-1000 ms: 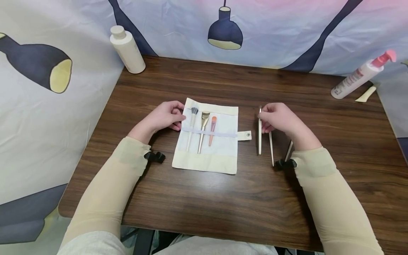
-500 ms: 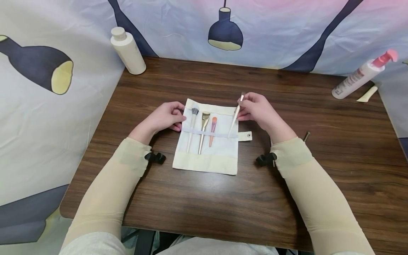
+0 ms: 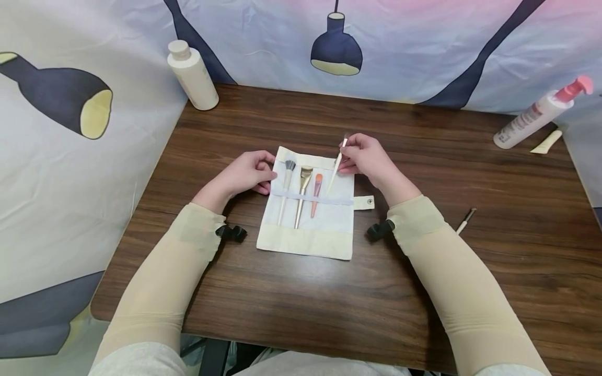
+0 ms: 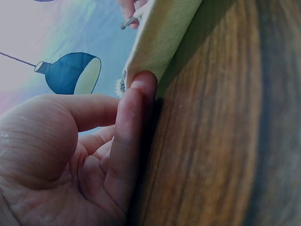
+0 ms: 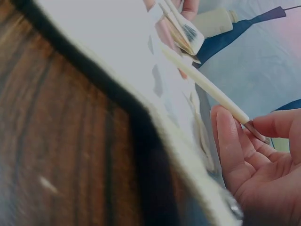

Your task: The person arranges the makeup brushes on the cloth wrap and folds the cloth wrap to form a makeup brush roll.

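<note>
right hand point(image 3: 369, 160): grip clamped on white brush point(image 3: 337, 163), slanting over pouch point(image 3: 305, 241) | left hand point(image 3: 246, 173): grip pinching pouch's left side | pouch: on worktop point(image 3: 282, 303), between far and near edges

One brush roll point(image 3: 305, 241) here on one worktop point(image 3: 268, 297), and a left grip point(image 3: 249, 171) plus a right grip point(image 3: 367, 158) make two! Brushes now: a grey-tipped brush point(image 3: 286, 183), a gold brush point(image 3: 303, 186) and a pink brush point(image 3: 317, 189), that's three in the roll; a white brush point(image 3: 336, 166) in the right grip, four; a part-hidden brush point(image 3: 464, 223) on the worktop, five in view! Bottles? One capped bottle point(image 3: 194, 77), one pump bottle point(image 3: 531, 120), two altogether. One small tube point(image 3: 547, 142), then left wrist mount point(image 3: 231, 233), right wrist mount point(image 3: 380, 230): two again.
</note>
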`<state>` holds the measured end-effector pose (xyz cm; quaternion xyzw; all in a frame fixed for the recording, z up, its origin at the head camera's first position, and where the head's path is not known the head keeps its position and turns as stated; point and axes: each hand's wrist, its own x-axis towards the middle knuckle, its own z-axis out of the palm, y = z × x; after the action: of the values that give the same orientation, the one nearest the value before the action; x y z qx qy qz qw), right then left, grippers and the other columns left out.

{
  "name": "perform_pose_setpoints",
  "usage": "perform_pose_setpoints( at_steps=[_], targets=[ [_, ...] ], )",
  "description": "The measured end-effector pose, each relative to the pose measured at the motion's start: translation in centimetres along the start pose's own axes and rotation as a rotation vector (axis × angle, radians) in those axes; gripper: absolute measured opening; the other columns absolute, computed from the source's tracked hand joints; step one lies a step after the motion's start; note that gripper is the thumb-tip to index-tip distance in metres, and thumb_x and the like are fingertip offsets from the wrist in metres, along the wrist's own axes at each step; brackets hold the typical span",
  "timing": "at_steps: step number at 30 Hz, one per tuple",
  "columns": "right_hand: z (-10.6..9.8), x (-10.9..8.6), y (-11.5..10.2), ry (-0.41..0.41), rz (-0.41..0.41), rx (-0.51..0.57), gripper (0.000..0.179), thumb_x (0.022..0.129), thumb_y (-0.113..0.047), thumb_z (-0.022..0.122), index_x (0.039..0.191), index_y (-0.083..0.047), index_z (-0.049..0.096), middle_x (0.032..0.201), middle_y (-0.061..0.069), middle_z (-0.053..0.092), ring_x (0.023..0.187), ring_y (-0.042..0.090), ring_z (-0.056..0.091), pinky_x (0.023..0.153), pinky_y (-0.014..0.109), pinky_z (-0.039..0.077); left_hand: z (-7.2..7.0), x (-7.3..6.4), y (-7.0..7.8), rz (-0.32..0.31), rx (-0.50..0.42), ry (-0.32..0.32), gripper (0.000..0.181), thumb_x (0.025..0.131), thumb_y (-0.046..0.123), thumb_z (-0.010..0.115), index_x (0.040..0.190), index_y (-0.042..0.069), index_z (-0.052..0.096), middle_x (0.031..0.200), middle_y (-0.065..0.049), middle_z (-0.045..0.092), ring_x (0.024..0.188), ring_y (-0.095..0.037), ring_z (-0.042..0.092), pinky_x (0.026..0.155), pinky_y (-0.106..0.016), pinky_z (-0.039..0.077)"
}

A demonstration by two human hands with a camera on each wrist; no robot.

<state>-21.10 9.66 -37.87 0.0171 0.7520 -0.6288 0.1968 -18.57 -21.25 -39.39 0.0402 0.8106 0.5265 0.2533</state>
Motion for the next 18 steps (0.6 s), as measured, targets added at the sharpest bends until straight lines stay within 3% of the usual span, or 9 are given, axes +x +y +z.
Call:
perform_pose_setpoints(
  at_steps=[10,14,18],
  targets=[
    [0.6,0.1,0.5,-0.078,0.005,-0.126,0.022,0.102,-0.011,0.061,0.118,-0.001,0.049,0.086,0.015,0.069,0.066,0.02,0.072,0.062,0.031,0.063,0.0,0.0,0.0,-0.002,0.006,0.004,0.033,0.1,0.006,0.064,0.132,0.002,0.053,0.08,-0.01,0.064,0.065,-0.02,0.067,0.063,-0.033,0.064],
    [0.9,-0.1,0.5,-0.081,-0.014,-0.164,0.016,0.104,-0.015,0.057,0.112,-0.002,0.054,0.082,0.015,0.069,0.064,0.021,0.071,0.061,0.032,0.063,0.0,0.1,-0.1,-0.001,0.001,0.003,0.033,0.101,0.006,0.063,0.131,0.001,0.053,0.08,-0.009,0.064,0.065,-0.019,0.067,0.063,-0.033,0.064],
    [1.1,-0.2,0.7,-0.072,-0.026,-0.277,0.018,0.104,-0.02,0.057,0.102,-0.003,0.064,0.075,0.01,0.068,0.061,0.02,0.066,0.058,0.03,0.058,-0.1,0.2,-0.1,-0.001,-0.003,-0.005,0.033,0.101,0.005,0.062,0.132,0.0,0.052,0.08,-0.009,0.065,0.065,-0.019,0.067,0.063,-0.032,0.064]
  ],
)
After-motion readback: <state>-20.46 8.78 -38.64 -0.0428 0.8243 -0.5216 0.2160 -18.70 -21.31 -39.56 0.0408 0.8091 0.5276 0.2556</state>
